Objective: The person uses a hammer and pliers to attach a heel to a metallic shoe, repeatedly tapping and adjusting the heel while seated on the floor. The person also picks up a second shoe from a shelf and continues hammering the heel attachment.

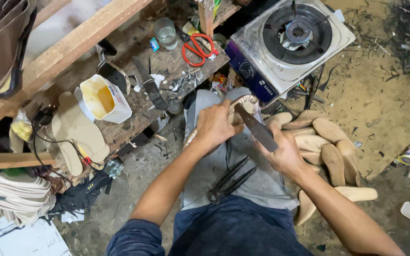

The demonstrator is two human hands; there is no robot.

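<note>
1. Left hand [214, 124] closed around a shoe last with its upper [243, 105], gripping it from the near side; the piece rests on the person's lap, sole end turned up toward the camera.
2. Right hand [285, 154] closed on the handle of a long flat blade [257, 129]. Blade runs diagonally from that hand up to the shoe piece; its tip touches the rim, just beside the left fingers.
3. Shoe piece sits between the two hands, nearer the left, touching it; the right hand is apart from it, joined only by the blade.
4. Black pincers [228, 182] lie on the grey apron over the lap, just below both hands, handles pointing toward the right hand. Untouched.
5. Pile of tan wooden lasts [330, 142] on the floor, just beyond the right hand.
6. Single-burner gas stove [290, 40] stands past the hands, above the shoe piece.
7. Wooden tabletop [167, 64] beyond the left hand: red-handled scissors [198, 47], a drinking glass [166, 33], an open white carton with yellow paste [101, 98], a dark knife [149, 85].
8. Pale insoles [77, 130] lie on the tabletop's near edge, well apart from the left hand.
</note>
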